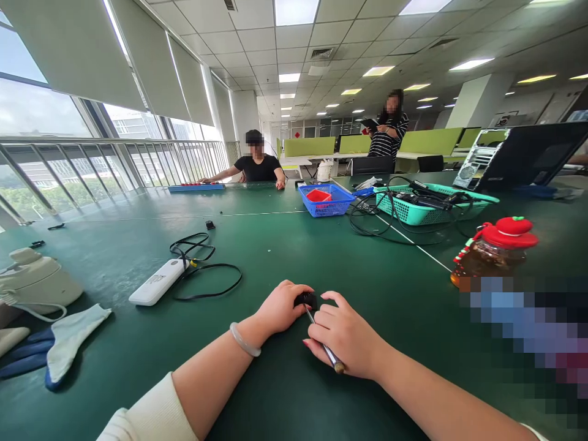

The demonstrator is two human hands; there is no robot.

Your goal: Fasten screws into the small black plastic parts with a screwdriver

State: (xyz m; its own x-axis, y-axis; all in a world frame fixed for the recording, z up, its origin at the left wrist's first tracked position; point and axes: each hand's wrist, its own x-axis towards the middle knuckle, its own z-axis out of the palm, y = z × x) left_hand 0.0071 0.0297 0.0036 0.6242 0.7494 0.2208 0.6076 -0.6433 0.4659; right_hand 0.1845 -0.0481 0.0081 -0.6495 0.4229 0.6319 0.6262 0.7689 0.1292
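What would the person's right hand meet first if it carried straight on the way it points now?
Most likely the small black object in the left hand, towards which the slim tool in the right hand points; the exact gap is hard to judge.

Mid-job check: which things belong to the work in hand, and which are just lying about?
In use:
small black object, in the left hand
slim metal tool, in the right hand

Apparently lying about:
white oblong device
blue basket
green basket
red-lidded jar
glove

No legible text, tiny print on white device [158,282]
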